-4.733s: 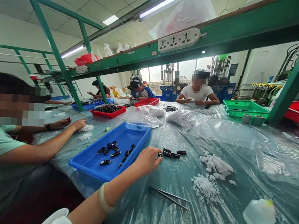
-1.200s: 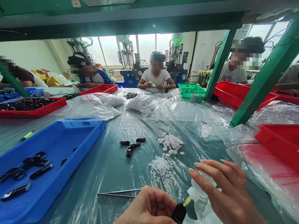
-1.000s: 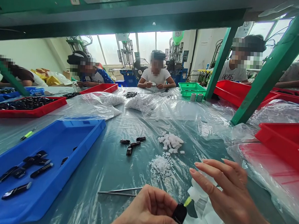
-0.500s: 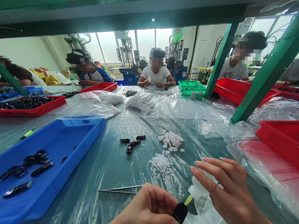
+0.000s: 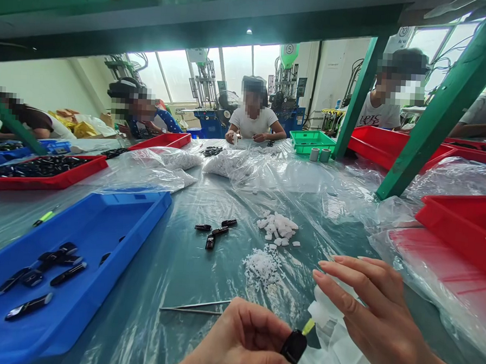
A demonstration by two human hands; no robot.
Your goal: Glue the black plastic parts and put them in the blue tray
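My left hand [image 5: 251,340] is closed, pinching a small glossy black plastic piece [image 5: 294,347] between thumb and fingers. A yellow-green tip [image 5: 308,326] sticks out at the far end of this piece; I cannot tell what it belongs to. My right hand [image 5: 377,308] is open, with its fingers stretched out above a crumpled white sheet [image 5: 342,347]. Nothing shows in its grasp. Metal tweezers [image 5: 195,307] lie beyond my left hand, partly hidden by it. Past them are several black pieces [image 5: 210,241], a heap of tiny white bits [image 5: 261,267] and a pile of larger white pieces [image 5: 279,227].
A blue tray [image 5: 111,284] with several black pieces stands at left, a red tray [image 5: 465,221] at right. Clear plastic sheeting [image 5: 173,265] covers the table. Green posts [image 5: 438,111] rise at right. Co-workers sit around the far side, one person [image 5: 252,120] directly opposite.
My hands stay almost in place; the right one has shifted very slightly to the right. The black piece remains in my left hand. The person opposite has lowered one hand.
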